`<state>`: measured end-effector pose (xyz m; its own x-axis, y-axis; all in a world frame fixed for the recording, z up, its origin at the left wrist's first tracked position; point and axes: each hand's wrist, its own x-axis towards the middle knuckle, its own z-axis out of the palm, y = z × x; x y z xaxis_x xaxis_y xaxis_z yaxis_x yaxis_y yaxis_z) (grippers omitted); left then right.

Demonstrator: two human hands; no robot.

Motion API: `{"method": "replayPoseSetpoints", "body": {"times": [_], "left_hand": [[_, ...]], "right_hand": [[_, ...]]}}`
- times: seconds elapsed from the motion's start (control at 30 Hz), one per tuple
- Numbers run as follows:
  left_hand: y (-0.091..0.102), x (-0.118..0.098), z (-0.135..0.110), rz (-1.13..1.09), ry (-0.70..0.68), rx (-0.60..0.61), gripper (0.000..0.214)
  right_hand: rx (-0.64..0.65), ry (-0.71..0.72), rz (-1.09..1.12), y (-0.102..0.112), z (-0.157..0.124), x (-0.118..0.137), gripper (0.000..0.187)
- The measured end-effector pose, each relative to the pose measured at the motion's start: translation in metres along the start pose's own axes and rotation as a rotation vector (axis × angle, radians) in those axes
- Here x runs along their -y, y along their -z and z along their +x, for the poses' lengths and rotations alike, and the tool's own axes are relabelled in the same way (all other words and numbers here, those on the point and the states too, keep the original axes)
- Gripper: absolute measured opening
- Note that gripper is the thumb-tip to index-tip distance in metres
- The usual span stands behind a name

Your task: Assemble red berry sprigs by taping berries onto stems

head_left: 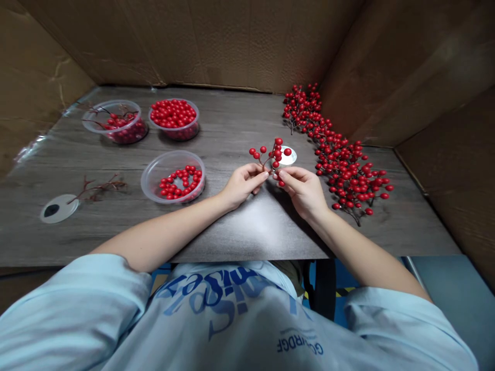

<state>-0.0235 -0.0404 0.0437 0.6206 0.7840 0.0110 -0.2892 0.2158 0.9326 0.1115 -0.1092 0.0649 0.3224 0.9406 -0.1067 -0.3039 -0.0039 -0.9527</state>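
Berry sprig (270,153) stands pinched in the fingers (260,174) of my left hand (242,186) and right hand (302,193), with loose berries (173,113) already in three plastic tubs (172,153), one bare twig (98,188) off left, and a long heap of full berry branches (344,165) left at right.

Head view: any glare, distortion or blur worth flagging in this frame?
Head view: pale glare on the wood-grain tabletop below the left hand and right hand, wide-lens bowing of the cardboard walls, soft shadows under both hands, and a sharp red berry sprig.
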Motion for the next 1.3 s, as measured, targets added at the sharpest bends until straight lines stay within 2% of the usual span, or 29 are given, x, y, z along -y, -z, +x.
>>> {"method": "replayPoseSetpoints", "body": {"times": [0.33,0.6,0.87,1.1,1.3], "left_hand": [[-0.003,-0.002,-0.001,0.083,-0.042,-0.109,0.024],[-0.003,0.0,-0.002,0.159,-0.114,-0.098,0.014],[-0.005,-0.002,-0.002,0.184,-0.112,-0.118,0.012],[0.0,0.005,0.0,0.253,-0.2,-0.112,0.01],[0.002,0.008,0.001,0.293,-0.182,-0.118,0.007]], "right_hand": [[0.002,-0.082,0.074,0.002,0.004,-0.008,0.028],[-0.022,-0.091,0.144,-0.002,0.002,-0.013,0.033],[-0.033,-0.062,0.12,-0.002,0.001,-0.014,0.031],[-0.044,-0.043,0.12,-0.003,0.0,-0.015,0.03],[-0.05,-0.043,0.154,-0.006,0.0,-0.015,0.03]]}}
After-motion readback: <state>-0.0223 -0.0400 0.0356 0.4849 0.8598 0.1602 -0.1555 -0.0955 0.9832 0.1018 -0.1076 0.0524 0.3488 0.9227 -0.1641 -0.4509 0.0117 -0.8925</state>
